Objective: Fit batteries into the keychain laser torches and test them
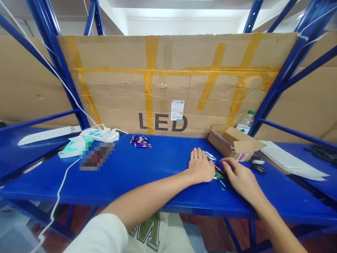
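My left hand (200, 164) lies flat, palm down, on the blue shelf top (147, 172), fingers stretched out together, its edge against a small heap of coloured carabiner keychains (219, 173). My right hand (238, 175) rests just right of that heap, fingers curled down onto it; whether it grips any piece is hidden. Farther back to the left lies a second small pile of purple keychain items (141, 142), apart from both hands.
An open cardboard box (234, 143) stands behind my right hand, with a plastic bottle (246, 123) behind it. A black mouse-like object (258, 168) and white sheets (289, 161) lie right. A white power strip (100, 134) with cable and tissue pack (75, 147) sit left. Taped cardboard (168, 84) walls the back.
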A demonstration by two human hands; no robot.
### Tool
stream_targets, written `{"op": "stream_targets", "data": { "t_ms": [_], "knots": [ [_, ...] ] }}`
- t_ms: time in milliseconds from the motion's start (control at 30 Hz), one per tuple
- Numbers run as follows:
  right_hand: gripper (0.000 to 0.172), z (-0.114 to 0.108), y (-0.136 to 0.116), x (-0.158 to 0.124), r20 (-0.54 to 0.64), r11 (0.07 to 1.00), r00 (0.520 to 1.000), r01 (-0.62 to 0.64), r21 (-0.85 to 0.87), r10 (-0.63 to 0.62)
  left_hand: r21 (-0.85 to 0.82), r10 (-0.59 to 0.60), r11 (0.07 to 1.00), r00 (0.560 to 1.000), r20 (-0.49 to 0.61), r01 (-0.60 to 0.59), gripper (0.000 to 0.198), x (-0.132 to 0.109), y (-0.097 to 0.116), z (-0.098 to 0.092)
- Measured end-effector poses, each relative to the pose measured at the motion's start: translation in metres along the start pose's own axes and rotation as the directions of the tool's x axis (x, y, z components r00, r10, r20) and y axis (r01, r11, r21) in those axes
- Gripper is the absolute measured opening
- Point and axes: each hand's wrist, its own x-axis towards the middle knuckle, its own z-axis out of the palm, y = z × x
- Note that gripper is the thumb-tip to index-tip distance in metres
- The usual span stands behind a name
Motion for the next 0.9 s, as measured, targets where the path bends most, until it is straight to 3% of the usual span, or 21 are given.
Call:
{"op": "stream_targets", "data": {
  "t_ms": [167, 267, 333, 400, 500, 567, 633, 700, 900],
  "knots": [
    [0.040, 0.003, 0.000, 0.001, -0.003, 1.000, 1.000, 0.008, -0.012, -0.008, 0.000, 0.024, 1.000, 0.999, 0.023, -0.024, 0.080, 0.002, -0.006, -0.009],
    [0.041, 0.004, 0.006, 0.000, -0.005, 1.000, 1.000, -0.005, -0.008, 0.005, 0.016, 0.119, 0.993, 0.993, 0.022, -0.119, 0.082, 0.000, -0.040, -0.039],
    [0.043, 0.005, 0.009, 0.000, -0.005, 1.000, 1.000, -0.028, -0.005, 0.028, 0.099, 0.237, 0.966, 0.971, 0.020, -0.237, 0.081, -0.004, -0.083, -0.070],
    [0.044, 0.005, 0.011, 0.001, 0.001, 0.999, 0.999, -0.047, 0.006, 0.047, 0.240, 0.257, 0.940, 0.966, -0.027, -0.244, 0.087, -0.012, -0.139, -0.103],
    [0.044, 0.005, 0.011, 0.001, 0.022, 0.998, 0.998, -0.065, 0.018, 0.064, 0.336, 0.055, 0.942, 0.992, -0.116, -0.013, 0.106, -0.026, -0.223, -0.143],
    [0.045, 0.006, 0.010, 0.001, 0.036, 0.997, 0.997, -0.075, 0.019, 0.074, 0.328, -0.102, 0.935, 0.987, -0.123, 0.137, 0.120, -0.034, -0.266, -0.157],
    [0.045, 0.007, 0.010, 0.001, 0.051, 0.996, 0.995, -0.086, 0.026, 0.085, 0.305, -0.184, 0.931, 0.979, -0.084, 0.201, 0.127, -0.037, -0.293, -0.163],
    [0.046, 0.007, 0.010, 0.001, 0.064, 0.994, 0.993, -0.100, 0.039, 0.097, 0.301, -0.195, 0.932, 0.979, -0.056, 0.203, 0.131, -0.037, -0.306, -0.163],
    [0.046, 0.007, 0.013, 0.000, 0.086, 0.990, 0.992, -0.100, 0.095, 0.092, 0.243, -0.152, 0.960, 0.987, 0.045, 0.137, 0.129, -0.029, -0.318, -0.151]
  ]
}}
